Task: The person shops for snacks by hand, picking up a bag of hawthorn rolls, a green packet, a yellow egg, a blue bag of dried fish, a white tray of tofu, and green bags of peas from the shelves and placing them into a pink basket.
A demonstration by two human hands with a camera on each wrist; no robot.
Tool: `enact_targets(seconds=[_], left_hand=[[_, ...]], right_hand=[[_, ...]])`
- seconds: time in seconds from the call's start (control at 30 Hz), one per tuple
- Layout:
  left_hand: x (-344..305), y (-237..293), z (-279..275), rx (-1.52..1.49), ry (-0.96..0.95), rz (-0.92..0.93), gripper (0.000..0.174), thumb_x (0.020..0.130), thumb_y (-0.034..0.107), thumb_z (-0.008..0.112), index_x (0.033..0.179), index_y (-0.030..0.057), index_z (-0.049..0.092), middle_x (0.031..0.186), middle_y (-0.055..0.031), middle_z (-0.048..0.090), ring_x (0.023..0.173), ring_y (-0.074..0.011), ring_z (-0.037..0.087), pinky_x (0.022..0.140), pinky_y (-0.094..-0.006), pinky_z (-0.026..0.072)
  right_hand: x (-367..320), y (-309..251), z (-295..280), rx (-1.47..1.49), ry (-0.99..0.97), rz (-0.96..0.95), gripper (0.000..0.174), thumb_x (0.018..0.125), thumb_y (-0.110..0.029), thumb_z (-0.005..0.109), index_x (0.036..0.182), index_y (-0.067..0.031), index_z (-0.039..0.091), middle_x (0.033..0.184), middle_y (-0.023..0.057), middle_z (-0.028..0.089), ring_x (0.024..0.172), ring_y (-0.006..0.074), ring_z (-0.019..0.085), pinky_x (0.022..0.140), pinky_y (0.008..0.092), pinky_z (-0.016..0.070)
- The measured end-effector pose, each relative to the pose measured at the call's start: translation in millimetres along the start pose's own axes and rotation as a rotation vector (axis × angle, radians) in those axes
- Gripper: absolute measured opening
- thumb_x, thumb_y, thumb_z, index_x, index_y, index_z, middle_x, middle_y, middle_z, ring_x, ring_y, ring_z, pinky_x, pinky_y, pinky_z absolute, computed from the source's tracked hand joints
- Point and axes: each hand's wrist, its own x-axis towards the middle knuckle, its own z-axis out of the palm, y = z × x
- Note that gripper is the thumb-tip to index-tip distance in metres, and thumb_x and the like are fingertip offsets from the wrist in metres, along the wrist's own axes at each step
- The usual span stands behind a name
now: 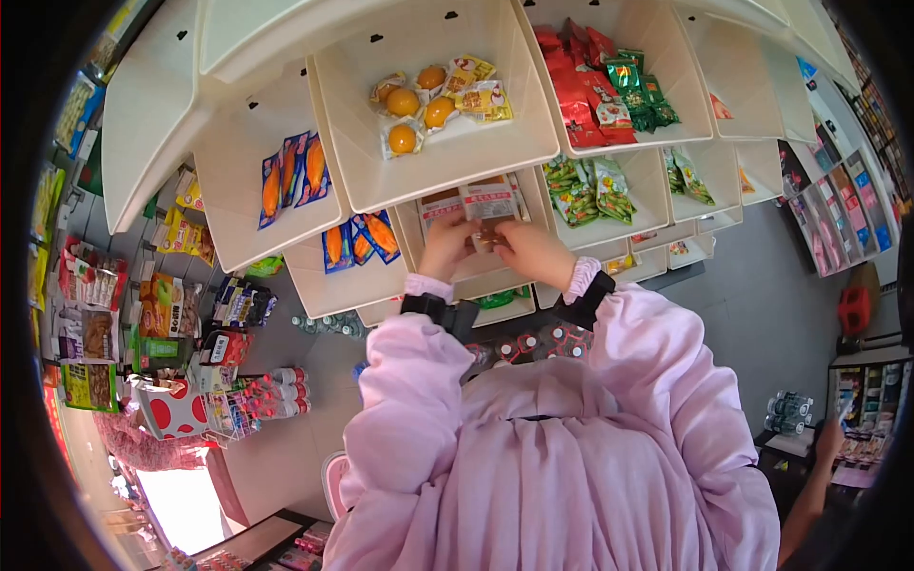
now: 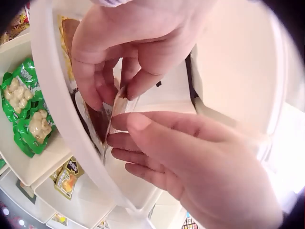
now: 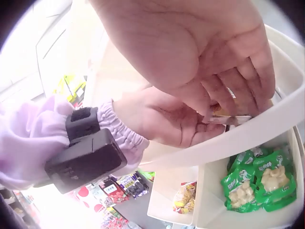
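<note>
The person's pink garment (image 1: 543, 466) fills the lower middle of the head view, its puffed sleeves (image 1: 405, 390) bent wide at the elbows. Both forearms reach forward and draw together, so the wrists stand near each other over a pale bin (image 1: 410, 231). A larger bin (image 1: 343, 105) juts out above it, with round orange-yellow items (image 1: 403, 102) in clear wrappers; green packets (image 1: 590, 190) lie in the bin to the right.

The left hand (image 2: 138, 36) comes in with its fingers bent and its thumb set against them, pinching the upper edge of a thin brown packet. The right hand (image 2: 205, 162) meets it from the other side: its fingers lie side by side, lightly bent, with the tips at the packet and the thumb laid over the forefinger. Whether that thumb and those fingers truly grip it or only steady it I cannot tell, since the fingertips overlap the packet's edge.

Each cuff carries a black wrist device (image 3: 88, 157). Packs with red-and-white labels (image 1: 490, 197) lie in the pale bin, just beyond the hands. The brown packet (image 2: 97, 121) itself stands edge-up between the two sets of fingertips, its pale border showing.
</note>
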Motion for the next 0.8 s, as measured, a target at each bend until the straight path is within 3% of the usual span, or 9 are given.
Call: enact_targets(seconds=[0.03,0.13,0.27,0.3,0.4,0.43,0.53,0.8], left_hand=[[-2,-3,-10,-0.046,-0.062,0.028,0.022,0.08,0.004,0.049,0.102,-0.0005,0.051,0.095,-0.0094,0.057,0.085,-0.0186,0.057,0.071,-0.032,0.0492],[-31,5,-17,-0.069,-0.011,0.014,0.023,0.081,0.005,0.049,0.103,-0.001,0.05,0.096,-0.008,0.056,0.086,-0.0189,0.057,0.072,-0.0319,0.049],[-68,-3,-17,-0.132,-0.03,0.048,0.026,0.082,0.007,0.05,0.106,-0.0018,0.049,0.1,-0.0092,0.056,0.087,-0.017,0.057,0.075,-0.0302,0.0476],[-76,-7,-16,-0.172,-0.026,0.046,0.027,0.082,0.006,0.05,0.107,-0.0025,0.049,0.1,-0.01,0.057,0.088,-0.0162,0.056,0.076,-0.0293,0.0466],[-101,-15,-7,-0.156,-0.023,0.085,0.027,0.081,0.006,0.05,0.106,-0.0034,0.049,0.1,-0.0102,0.057,0.09,-0.016,0.055,0.078,-0.0284,0.0451],[-107,-20,-8,-0.151,-0.008,0.087,0.027,0.081,0.006,0.05,0.106,-0.0043,0.049,0.101,-0.0099,0.056,0.091,-0.0159,0.054,0.079,-0.0277,0.0441],[-123,-34,-5,-0.168,0.041,0.107,0.027,0.082,0.006,0.05,0.106,-0.0046,0.049,0.101,-0.0099,0.056,0.09,-0.0161,0.055,0.078,-0.0277,0.0449],[-171,-74,19,-0.222,0.111,-0.037,0.026,0.084,0.008,0.046,0.107,-0.0039,0.046,0.099,-0.0099,0.055,0.087,-0.0175,0.056,0.075,-0.03,0.0473]], right_hand=[[-3,-4,-7,0.123,-0.006,0.026,0.026,0.072,-0.015,0.056,0.089,0.0034,0.051,0.085,0.0195,0.056,0.08,0.034,0.055,0.071,0.0408,0.0428],[-13,-6,-1,0.179,0.417,-0.088,0.041,0.072,-0.015,0.057,0.105,0.0054,0.044,0.088,0.0183,0.056,0.078,0.0347,0.054,0.072,0.0388,0.0431],[-31,-8,0,0.738,0.101,0.294,0.049,0.077,-0.024,0.058,0.11,0.0066,0.038,0.085,0.0146,0.057,0.067,0.0217,0.058,0.06,0.0302,0.046],[-33,-4,5,0.797,0.051,0.211,0.044,0.079,-0.027,0.057,0.104,0.0061,0.043,0.077,0.0095,0.057,0.063,0.0137,0.057,0.054,0.024,0.0446],[-51,-20,-11,0.987,-0.275,0.424,0.035,0.082,-0.025,0.053,0.105,0.0016,0.046,0.08,0.0028,0.054,0.064,0.0063,0.049,0.056,0.0187,0.0406],[-57,-21,-7,1.035,-0.254,0.429,0.027,0.083,-0.023,0.051,0.097,-0.0001,0.051,0.077,0.0002,0.053,0.062,0.0041,0.046,0.054,0.0176,0.0386],[-72,-27,-5,1.204,-0.272,0.468,0.024,0.083,-0.022,0.052,0.095,-0.0006,0.052,0.077,-0.0004,0.052,0.063,0.0036,0.046,0.054,0.0173,0.0384],[-115,-12,-1,1.113,-0.408,0.486,0.018,0.081,-0.015,0.053,0.092,-0.0014,0.051,0.067,-0.0032,0.051,0.055,0.002,0.044,0.049,0.0155,0.0359]])
